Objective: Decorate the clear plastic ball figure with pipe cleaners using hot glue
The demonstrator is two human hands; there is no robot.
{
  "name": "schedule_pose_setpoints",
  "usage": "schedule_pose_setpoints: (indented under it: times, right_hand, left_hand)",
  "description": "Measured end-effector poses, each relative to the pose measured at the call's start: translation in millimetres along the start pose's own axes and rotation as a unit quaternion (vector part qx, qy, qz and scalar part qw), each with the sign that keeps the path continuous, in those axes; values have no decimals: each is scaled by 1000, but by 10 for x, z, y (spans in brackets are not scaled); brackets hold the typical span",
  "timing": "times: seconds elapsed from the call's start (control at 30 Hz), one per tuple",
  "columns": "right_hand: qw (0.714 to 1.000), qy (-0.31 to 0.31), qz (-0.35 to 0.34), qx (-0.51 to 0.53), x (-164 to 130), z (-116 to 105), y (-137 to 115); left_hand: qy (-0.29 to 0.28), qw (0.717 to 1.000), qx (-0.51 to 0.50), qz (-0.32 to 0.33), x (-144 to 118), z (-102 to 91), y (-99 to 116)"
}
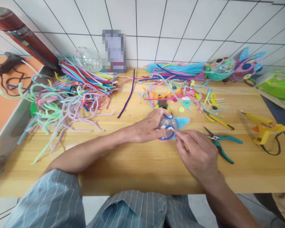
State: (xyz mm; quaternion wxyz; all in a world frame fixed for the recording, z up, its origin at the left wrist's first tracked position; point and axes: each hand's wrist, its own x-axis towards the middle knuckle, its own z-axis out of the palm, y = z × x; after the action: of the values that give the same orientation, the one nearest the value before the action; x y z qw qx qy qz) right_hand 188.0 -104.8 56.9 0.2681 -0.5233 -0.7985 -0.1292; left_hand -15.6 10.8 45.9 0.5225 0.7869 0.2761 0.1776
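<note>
"Where was the clear ball (167,122)?"

"Around the middle of the tabletop (133,161), between its back and front edges, in the left hand (148,126). Those fingers curled around its left side and hid much of it."

"And the right hand (196,148)?"

"Its fingertips were drawn narrowly together at the ball's near right side. They covered whatever they met there, so I couldn't tell what, if anything, they pinched."

"Which way did the piece point?"

"Its light-blue pipe-cleaner fin (182,122) tapered toward the tabletop's right edge. The long axis seemed to run roughly left to right, along the front edge, though the left end was covered."

"What else was hard to make out?"

"A pair of dark-headed pliers (163,103) lay just beyond the left hand, handles partly hidden. Near the back edge, an upright object (116,50) was pixelated past recognition. A green package (279,84) by the right edge was cut off by the view, and so was the cord of the yellow glue gun (263,128)."
</note>
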Motion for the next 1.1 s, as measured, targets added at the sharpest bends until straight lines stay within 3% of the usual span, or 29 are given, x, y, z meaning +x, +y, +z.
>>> schedule_pose_setpoints:
  times: [0.13,0.5,0.77,1.1]
  right_hand:
    - [1000,-3,4,-1,-7,3,4]
    - [1000,-13,-12,-1,-27,-13,-20]
    - [1000,-2,0,-21,-40,-20,2]
    - [1000,-8,9,-24,-151,4,-24]
  left_hand:
    - [-4,1000,11,-3,7,-22,16]
    - [48,999,10,-1,-10,49,28]
    - [131,990,56,-10,-48,249,-47]
    - [182,981,70,11,-74,408,-85]
